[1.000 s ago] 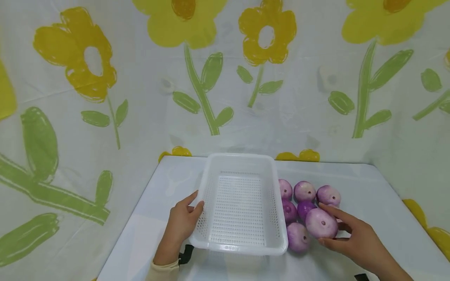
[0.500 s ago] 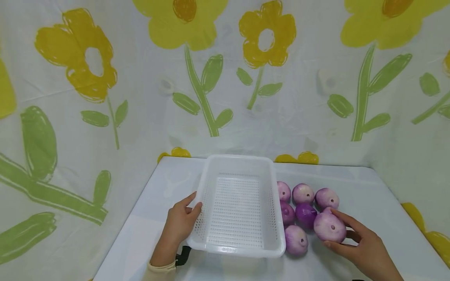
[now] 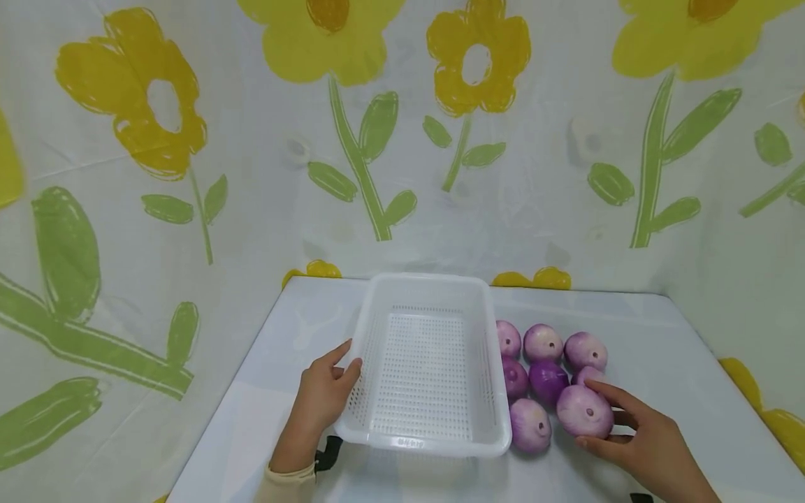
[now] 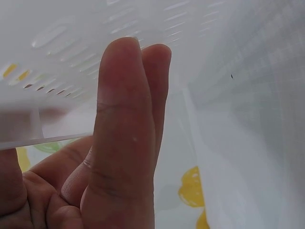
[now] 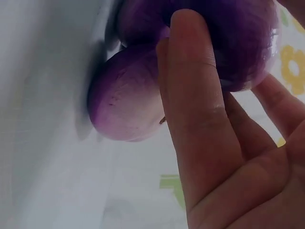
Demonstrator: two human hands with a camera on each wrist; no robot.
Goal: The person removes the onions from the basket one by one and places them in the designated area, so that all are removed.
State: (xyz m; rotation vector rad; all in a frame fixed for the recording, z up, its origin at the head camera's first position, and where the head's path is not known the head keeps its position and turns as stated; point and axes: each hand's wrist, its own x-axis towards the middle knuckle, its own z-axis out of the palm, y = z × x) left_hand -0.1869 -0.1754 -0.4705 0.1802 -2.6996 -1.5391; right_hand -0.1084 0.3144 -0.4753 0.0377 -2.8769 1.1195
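Observation:
In the head view a white perforated plastic basket (image 3: 421,370) stands on the table, with only its bare bottom inside. My left hand (image 3: 323,391) grips its left rim, thumb on the inner side; the left wrist view shows the thumb (image 4: 124,133) close up against the slotted wall (image 4: 71,47). To the right of the basket my right hand (image 3: 641,426) holds a purple onion (image 3: 581,412) between thumb and fingers. Several more onions (image 3: 543,343) sit in a cluster beside it. One onion (image 3: 590,375) is partly hidden behind the held one. Another onion (image 5: 126,95) lies under the fingers in the right wrist view.
The white table (image 3: 641,349) extends to the right of the onions and left of the basket. A flower-printed cloth (image 3: 534,181) hangs behind and at both sides. The onions nearest the basket sit close along its right side.
My right hand has moved slightly right and nearer with the onion. An onion behind it shows partly now. The left hand and basket stay almost where they were.

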